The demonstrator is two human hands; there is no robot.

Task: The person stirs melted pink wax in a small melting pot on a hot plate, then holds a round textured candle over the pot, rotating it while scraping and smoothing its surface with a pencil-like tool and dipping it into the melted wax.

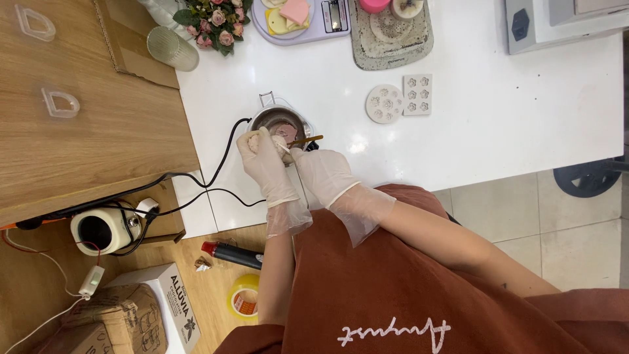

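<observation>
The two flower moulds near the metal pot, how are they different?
The round mould is a circle, while the square mould has straight edges and corners. The round mould lies nearer the metal pot; the square one lies farther right. Both are pale, lie flat on the white table, and hold small flower shapes.

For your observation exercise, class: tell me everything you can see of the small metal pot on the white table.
The small metal pot is round, silvery and shiny, open at the top, with a wire handle at its far rim. It stands upright on the white table, near the edge closest to the person. Inside lies a pinkish-brown mass. A thin wooden stick reaches over its rim. A black cable runs up to its left side. Both gloved hands, left hand and right hand, meet at its near edge.
</observation>
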